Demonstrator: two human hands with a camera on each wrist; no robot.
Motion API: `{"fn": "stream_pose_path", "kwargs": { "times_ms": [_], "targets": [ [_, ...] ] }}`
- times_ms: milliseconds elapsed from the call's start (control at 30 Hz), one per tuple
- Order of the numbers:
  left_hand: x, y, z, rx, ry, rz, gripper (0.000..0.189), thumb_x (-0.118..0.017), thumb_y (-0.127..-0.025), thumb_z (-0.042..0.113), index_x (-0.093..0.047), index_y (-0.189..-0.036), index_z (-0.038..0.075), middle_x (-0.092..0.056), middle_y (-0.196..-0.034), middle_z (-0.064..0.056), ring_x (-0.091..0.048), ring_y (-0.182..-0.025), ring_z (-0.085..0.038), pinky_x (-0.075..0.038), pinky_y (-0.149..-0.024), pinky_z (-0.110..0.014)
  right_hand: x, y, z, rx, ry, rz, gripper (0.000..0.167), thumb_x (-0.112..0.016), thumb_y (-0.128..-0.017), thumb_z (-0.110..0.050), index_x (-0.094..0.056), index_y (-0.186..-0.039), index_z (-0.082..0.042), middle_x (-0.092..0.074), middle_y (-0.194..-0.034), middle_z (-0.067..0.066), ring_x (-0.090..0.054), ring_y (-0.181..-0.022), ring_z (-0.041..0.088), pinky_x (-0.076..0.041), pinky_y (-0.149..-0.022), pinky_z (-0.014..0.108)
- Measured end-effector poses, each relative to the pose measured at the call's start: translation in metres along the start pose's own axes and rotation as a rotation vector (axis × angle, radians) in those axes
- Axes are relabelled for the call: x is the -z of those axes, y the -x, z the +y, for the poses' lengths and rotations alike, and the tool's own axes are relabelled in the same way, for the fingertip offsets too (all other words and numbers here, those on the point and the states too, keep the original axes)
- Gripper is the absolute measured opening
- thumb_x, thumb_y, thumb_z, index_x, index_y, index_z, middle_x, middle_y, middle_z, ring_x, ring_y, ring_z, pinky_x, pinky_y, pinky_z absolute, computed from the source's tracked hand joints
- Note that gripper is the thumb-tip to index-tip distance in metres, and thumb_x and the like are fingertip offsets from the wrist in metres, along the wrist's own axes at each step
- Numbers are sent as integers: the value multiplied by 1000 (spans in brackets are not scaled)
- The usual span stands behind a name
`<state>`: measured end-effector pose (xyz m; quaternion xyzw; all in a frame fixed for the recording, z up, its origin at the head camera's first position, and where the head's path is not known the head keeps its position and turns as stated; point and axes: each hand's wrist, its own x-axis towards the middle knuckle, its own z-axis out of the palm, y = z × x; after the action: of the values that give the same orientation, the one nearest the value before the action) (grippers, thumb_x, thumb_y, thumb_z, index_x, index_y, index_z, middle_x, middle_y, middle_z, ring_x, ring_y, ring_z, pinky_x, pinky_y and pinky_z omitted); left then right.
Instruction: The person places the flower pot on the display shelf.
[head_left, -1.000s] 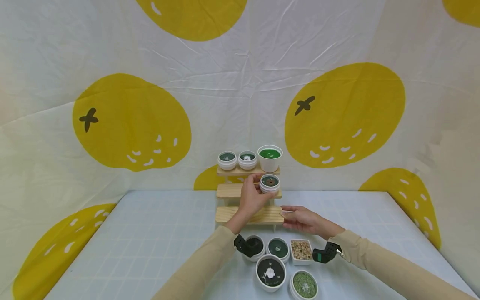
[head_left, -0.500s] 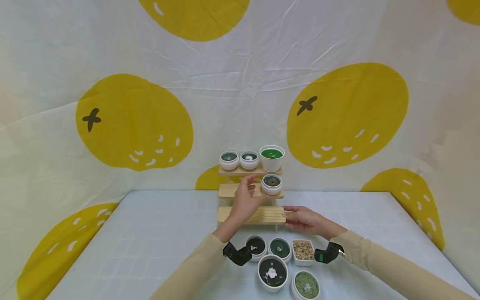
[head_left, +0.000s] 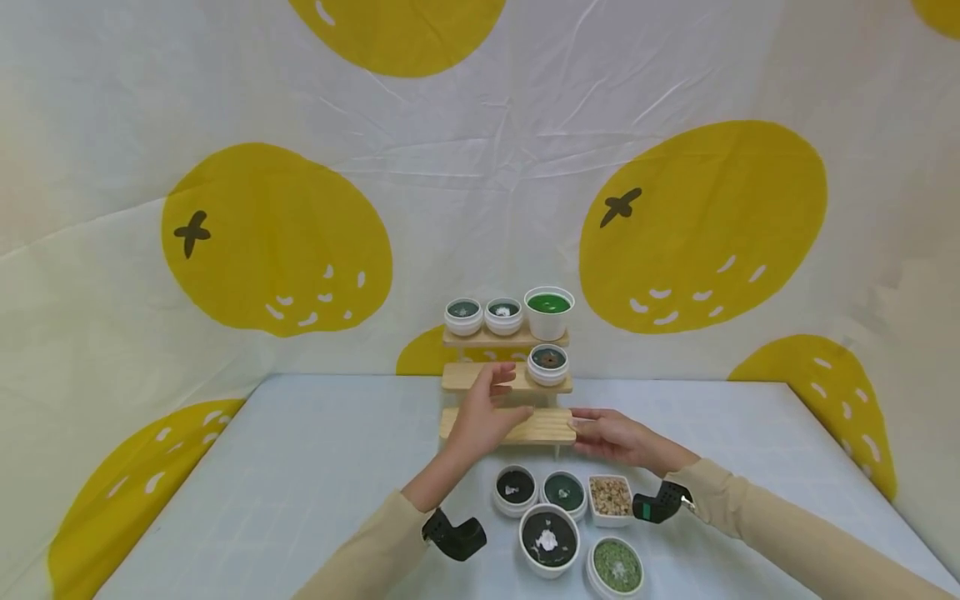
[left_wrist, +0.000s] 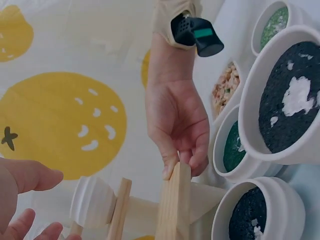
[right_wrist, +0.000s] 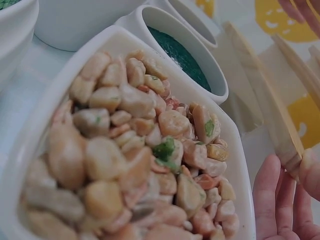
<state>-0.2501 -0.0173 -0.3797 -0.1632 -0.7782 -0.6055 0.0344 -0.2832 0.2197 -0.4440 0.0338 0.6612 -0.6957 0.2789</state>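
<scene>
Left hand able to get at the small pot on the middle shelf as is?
Probably yes: the left hand is close and empty, with nothing visible between it and the small pot. The right hand grips the bottom shelf, lower down, out of that path.

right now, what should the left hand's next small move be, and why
Probably lower the left hand to the small round white pot with blackish filling: this hand holds nothing, and the pale wooden middle shelf carries one brown-centred white pot at its right end, with bare wood to the left. The right hand grips the pale wooden bottom shelf.
</scene>
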Motion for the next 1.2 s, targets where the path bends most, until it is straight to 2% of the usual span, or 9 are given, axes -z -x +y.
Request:
{"fn": "stream_pose_path", "kwargs": {
  "times_ms": [200, 400, 633, 833, 933, 1067, 1200],
  "targets": [
    [8, 18, -1, 17, -34, -11, 55, -74, -80, 9, -50, -130, 3, -58, -127, -17, -54, -116, -35, -44, -99, -55, 1, -1, 0, -2, 10, 2, 63, -49, -100, -14, -16, -150, 6, -65, -98, 3, -64, -84, 8, -56, -75, 20],
    [13, 33, -5, 31, -51, -14, 53, -75, -81, 11, -51, -128, 6, -59, -126, -12, -55, -114, -31, -45, -97, -52, 1, 0, 0, 3, 12, 2, 63, -49, -100, -14, -16, -150, 6, -65, -98, 2, -64, -85, 8, -56, -75, 20],
    [18, 50, -11, 34, 3, -50, 53, -73, -81, 8, -50, -128, 1, -56, -127, -19, -53, -116, -39, -43, -99, -57, 0, 0, 0, 5, 6, -6, 63, -48, -100, -13, -15, -150, 6, -65, -98, 2, -64, -85, 7, -56, -76, 20],
    [24, 58, -18, 31, -36, -78, 54, -74, -79, 8, -51, -127, 0, -56, -128, -20, -54, -115, -39, -45, -97, -56, -1, 1, -1, 4, 12, -3, 62, -48, -100, -13, -16, -149, 6, -65, -97, 1, -64, -84, 7, -56, -76, 20],
    [27, 65, -20, 28, -43, -102, 54, -74, -80, 8, -50, -127, 0, -56, -128, -20, -53, -115, -39, -48, -94, -52, -1, 0, -1, 0, 13, 4, 62, -48, -100, -13, -17, -149, 6, -65, -97, 1, -64, -84, 7, -56, -76, 20],
    [29, 73, -25, 54, -51, -133, 54, -74, -81, 12, -50, -128, 1, -58, -126, -17, -54, -114, -37, -50, -92, -41, -2, 0, -1, -3, 11, 9, 62, -49, -100, -13, -17, -149, 6, -65, -97, 2, -64, -84, 7, -56, -76, 20],
    [30, 80, -30, 77, -56, -155, 51, -74, -82, 13, -52, -126, 4, -58, -124, -15, -55, -113, -34, -51, -91, -37, -3, 0, -1, -4, 6, 17, 62, -49, -100, -13, -17, -149, 6, -65, -97, 2, -64, -84, 8, -56, -76, 20]
  ]
}}
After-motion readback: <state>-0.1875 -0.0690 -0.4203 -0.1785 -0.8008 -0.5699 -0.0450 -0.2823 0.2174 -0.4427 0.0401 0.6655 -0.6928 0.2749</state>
